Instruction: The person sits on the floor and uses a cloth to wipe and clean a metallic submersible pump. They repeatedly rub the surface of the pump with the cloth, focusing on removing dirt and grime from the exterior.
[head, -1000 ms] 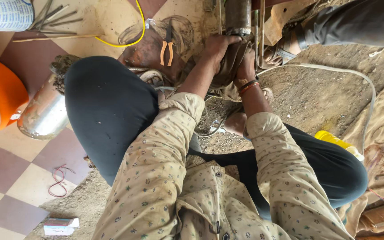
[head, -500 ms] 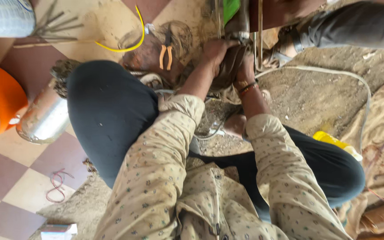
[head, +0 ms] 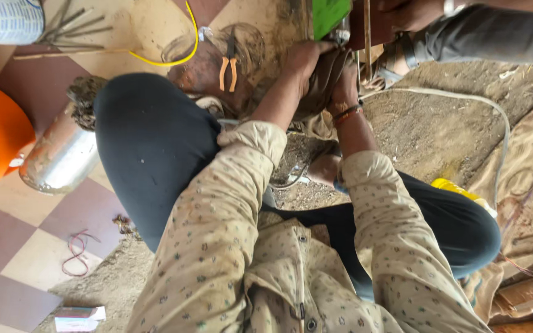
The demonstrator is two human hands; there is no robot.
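We sat on a checked floor (head: 7,246) of smooth tiles, gritty with dirt. A dented, shiny metal can (head: 60,160) lay left. Our left hand (head: 303,58) and right hand (head: 343,86) both clutched a crumpled brown cloth (head: 323,80) beneath a green panel (head: 328,15). Orange-handled pliers (head: 228,68) lay just left.

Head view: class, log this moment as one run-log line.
left hand: grips brown cloth | right hand: on same cloth | pliers: floor, untouched | steel pot: beside left knee
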